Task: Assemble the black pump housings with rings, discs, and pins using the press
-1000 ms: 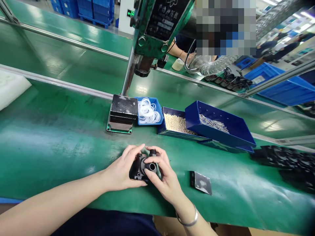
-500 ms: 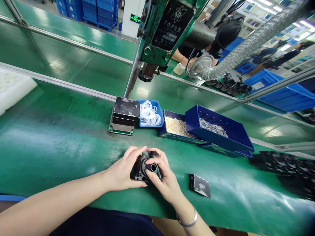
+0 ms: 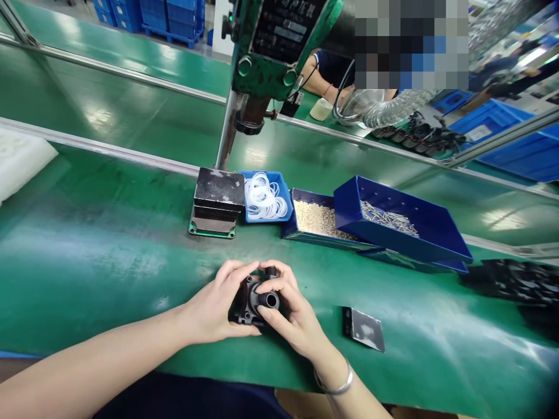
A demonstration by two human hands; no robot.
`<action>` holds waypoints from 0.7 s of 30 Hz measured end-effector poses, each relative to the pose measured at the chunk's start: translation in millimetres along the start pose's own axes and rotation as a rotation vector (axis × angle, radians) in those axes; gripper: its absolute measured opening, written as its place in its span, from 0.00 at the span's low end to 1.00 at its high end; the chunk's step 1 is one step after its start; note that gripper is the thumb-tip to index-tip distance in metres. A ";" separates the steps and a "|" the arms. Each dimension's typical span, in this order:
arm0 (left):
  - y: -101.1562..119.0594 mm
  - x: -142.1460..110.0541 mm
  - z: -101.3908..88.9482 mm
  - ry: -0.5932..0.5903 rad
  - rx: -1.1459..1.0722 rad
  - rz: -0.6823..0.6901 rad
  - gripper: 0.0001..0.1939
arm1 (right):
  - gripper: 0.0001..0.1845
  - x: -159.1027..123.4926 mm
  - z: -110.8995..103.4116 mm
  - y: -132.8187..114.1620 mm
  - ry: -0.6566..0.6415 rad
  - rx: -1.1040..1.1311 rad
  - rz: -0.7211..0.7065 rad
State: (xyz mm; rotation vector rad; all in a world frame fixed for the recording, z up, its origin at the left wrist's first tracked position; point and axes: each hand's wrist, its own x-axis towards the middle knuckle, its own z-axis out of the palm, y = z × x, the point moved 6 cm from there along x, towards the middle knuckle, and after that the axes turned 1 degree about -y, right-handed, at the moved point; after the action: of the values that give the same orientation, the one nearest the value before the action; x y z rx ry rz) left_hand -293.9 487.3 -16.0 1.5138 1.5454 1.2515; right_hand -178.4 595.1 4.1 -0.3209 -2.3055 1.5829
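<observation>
A black plastic pump housing (image 3: 252, 298) with two round ports, one pointing up toward me and one toward the back, sits between my hands just over the green bench. My left hand (image 3: 220, 302) wraps its left side, thumb along the near edge and fingers over the far edge. My right hand (image 3: 293, 311) grips the right side, its thumb and index finger around the upward port. A silver bangle (image 3: 335, 381) circles the right wrist. The underside of the housing is hidden.
A press (image 3: 271, 52) stands behind, with a black metal block (image 3: 219, 189) at its foot. Beside it are a blue bin of white rings (image 3: 265, 195), a bin of beige pellets (image 3: 317, 218) and a bin of metal pins (image 3: 388, 220). A dark plate (image 3: 364, 330) lies at right.
The view has shifted slightly, so the press sits higher and the bins at right farther right in the picture. Both hands keep the same hold on the pump housing.
</observation>
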 end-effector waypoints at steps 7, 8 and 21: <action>1.8 0.7 -1.0 -0.004 0.027 -0.034 0.55 | 0.09 -0.1 0.5 -2.1 0.043 -0.008 0.003; 1.8 0.8 -1.1 -0.007 0.031 -0.036 0.55 | 0.09 0.2 0.5 -2.7 0.047 -0.010 0.002; 15.4 9.0 -9.9 -0.032 0.143 0.111 0.36 | 0.31 3.1 4.2 0.9 0.081 0.077 -0.008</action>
State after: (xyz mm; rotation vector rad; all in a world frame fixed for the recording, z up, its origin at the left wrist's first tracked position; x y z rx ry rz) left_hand -298.4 492.5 3.2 1.7229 1.5771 1.1928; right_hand -182.9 592.9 2.2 -0.3503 -2.1769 1.6199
